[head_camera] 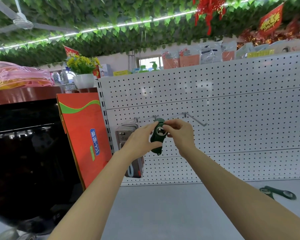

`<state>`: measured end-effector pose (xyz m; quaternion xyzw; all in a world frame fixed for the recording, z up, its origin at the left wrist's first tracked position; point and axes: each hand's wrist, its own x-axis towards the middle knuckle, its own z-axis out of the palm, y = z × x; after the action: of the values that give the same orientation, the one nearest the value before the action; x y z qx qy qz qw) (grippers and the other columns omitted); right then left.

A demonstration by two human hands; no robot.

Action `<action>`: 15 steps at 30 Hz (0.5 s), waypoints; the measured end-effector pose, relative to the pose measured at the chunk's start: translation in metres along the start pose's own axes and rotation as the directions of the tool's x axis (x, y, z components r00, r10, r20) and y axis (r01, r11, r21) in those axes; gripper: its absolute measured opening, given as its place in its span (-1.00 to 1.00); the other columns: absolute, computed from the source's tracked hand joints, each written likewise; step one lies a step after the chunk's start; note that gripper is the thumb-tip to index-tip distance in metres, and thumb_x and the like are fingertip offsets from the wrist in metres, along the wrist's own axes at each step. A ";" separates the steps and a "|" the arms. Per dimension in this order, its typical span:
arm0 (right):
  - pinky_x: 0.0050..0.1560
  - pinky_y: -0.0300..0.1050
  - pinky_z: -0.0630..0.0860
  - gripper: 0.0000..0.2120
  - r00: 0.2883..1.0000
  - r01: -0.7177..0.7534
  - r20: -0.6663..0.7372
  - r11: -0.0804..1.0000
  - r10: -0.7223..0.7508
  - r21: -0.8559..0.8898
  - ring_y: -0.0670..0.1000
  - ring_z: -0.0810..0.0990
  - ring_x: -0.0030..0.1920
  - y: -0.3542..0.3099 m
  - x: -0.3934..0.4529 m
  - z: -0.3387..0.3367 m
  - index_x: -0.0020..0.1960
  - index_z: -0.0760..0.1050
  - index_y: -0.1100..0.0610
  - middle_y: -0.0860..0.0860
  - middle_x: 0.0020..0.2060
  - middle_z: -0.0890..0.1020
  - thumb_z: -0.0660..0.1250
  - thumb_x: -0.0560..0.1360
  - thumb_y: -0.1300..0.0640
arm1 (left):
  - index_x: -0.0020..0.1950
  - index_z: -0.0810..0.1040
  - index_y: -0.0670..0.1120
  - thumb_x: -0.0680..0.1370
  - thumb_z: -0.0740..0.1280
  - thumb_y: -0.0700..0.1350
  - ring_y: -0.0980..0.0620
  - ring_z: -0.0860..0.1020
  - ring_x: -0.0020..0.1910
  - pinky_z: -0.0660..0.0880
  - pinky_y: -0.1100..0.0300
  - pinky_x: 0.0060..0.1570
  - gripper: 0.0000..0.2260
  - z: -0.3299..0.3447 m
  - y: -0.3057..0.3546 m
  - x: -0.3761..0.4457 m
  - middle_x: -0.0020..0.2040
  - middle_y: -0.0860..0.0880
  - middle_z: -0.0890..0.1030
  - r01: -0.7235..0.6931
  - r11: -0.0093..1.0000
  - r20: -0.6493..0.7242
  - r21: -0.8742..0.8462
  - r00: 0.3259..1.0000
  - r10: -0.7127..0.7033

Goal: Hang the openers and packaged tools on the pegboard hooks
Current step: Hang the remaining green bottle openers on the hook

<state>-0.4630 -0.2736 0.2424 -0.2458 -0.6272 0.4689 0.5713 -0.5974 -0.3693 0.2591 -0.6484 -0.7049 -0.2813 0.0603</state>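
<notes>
Both hands are clamping the dark green plastic opener (157, 135) at the middle hook (155, 117) of the white perforated pegboard (232, 101): left hand (142, 138) gripping its body, right hand (177, 131) pinching its top, seemingly beside the hook.

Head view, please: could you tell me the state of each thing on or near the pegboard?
Green opener: gripped by both hands at the middle hook.
Left hand: holds the opener's body.
Right hand: pinches its upper part.
Packaged tools: hanging on the left hook.
Right hook: empty.
Spare openers: lying on the shelf.
</notes>
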 end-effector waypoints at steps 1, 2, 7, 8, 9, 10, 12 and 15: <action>-0.14 -0.16 0.61 -0.91 1.000 0.012 -0.005 1.000 -0.013 -0.020 -0.01 0.66 -0.17 -0.001 -0.001 -0.001 -0.06 0.65 0.15 0.02 -0.22 0.70 0.46 0.43 0.23 | 0.61 0.17 0.10 0.51 0.45 0.07 0.06 0.45 0.35 0.46 -0.05 0.33 -0.26 0.000 0.000 -0.001 0.48 0.06 0.42 0.007 1.000 0.007 -0.004 1.000 -0.007; -0.10 -0.16 0.61 -0.90 1.000 0.024 -0.011 0.999 -0.024 -0.036 -0.04 0.66 -0.17 -0.002 -0.002 -0.002 -0.05 0.66 0.14 0.01 -0.21 0.70 0.46 0.43 0.22 | 0.62 0.14 0.10 0.51 0.45 0.08 0.05 0.45 0.37 0.46 -0.05 0.33 -0.25 0.000 0.000 -0.003 0.49 0.06 0.40 0.013 1.000 0.011 0.000 1.000 -0.013; 0.08 -0.19 0.54 -0.87 0.994 0.105 -0.007 0.981 -0.108 -0.163 -0.15 0.62 -0.05 -0.003 -0.016 -0.012 0.03 0.62 0.05 -0.14 -0.11 0.67 0.41 0.49 0.12 | 0.64 0.03 0.06 0.56 0.39 0.10 0.00 0.27 0.53 0.35 0.00 0.42 -0.23 0.005 0.001 -0.022 0.59 0.03 0.24 0.033 0.999 -0.025 0.031 0.999 -0.032; 0.10 -0.19 0.53 -0.82 0.992 0.122 -0.003 0.968 -0.125 -0.218 -0.16 0.61 -0.02 -0.001 -0.020 -0.015 0.10 0.61 0.06 -0.14 -0.05 0.66 0.39 0.51 0.09 | 0.64 0.01 0.05 0.57 0.38 0.10 0.00 0.24 0.55 0.33 0.01 0.42 -0.23 0.009 0.001 -0.029 0.59 0.02 0.23 0.038 0.999 -0.042 0.031 0.998 -0.037; 0.13 -0.17 0.52 -0.76 0.990 0.134 -0.005 0.951 -0.141 -0.279 -0.15 0.58 0.02 0.003 -0.025 -0.020 0.17 0.59 0.07 -0.12 0.03 0.65 0.38 0.52 0.07 | 0.65 0.00 0.05 0.58 0.37 0.10 0.00 0.22 0.55 0.32 0.02 0.41 -0.23 0.015 0.002 -0.036 0.59 0.02 0.24 0.038 0.999 -0.062 0.035 0.997 -0.036; 0.15 -0.15 0.51 -0.72 0.988 0.147 -0.004 0.929 -0.158 -0.339 -0.15 0.56 0.05 0.008 -0.031 -0.026 0.23 0.56 0.07 -0.11 0.10 0.63 0.36 0.53 0.05 | 0.65 0.00 0.04 0.58 0.36 0.10 0.01 0.20 0.55 0.30 0.02 0.41 -0.24 0.021 0.003 -0.044 0.59 0.01 0.25 0.036 0.999 -0.088 0.038 0.996 -0.033; 0.19 -0.12 0.48 -0.67 0.982 0.175 0.020 0.874 -0.186 -0.453 -0.13 0.53 0.12 0.019 -0.043 -0.043 0.29 0.51 0.05 -0.10 0.19 0.60 0.32 0.56 0.01 | 0.64 0.03 0.02 0.59 0.34 0.11 0.01 0.16 0.56 0.25 0.03 0.47 -0.27 0.035 0.007 -0.058 0.59 0.00 0.23 0.025 0.999 -0.145 0.044 0.989 -0.019; 0.20 -0.10 0.46 -0.65 0.976 0.214 0.092 0.768 -0.199 -0.604 -0.06 0.52 0.23 0.032 -0.059 -0.079 0.32 0.48 0.02 -0.08 0.25 0.57 0.30 0.57 -0.03 | 0.62 0.13 -0.08 0.59 0.34 0.10 -0.05 0.17 0.57 0.19 -0.02 0.53 -0.32 0.057 0.020 -0.074 0.59 -0.04 0.24 -0.033 0.987 -0.222 0.157 0.973 0.068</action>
<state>-0.3818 -0.2849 0.1789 -0.3411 -0.7743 0.1789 0.5021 -0.5516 -0.4073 0.1843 -0.6233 -0.6961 -0.2971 0.1968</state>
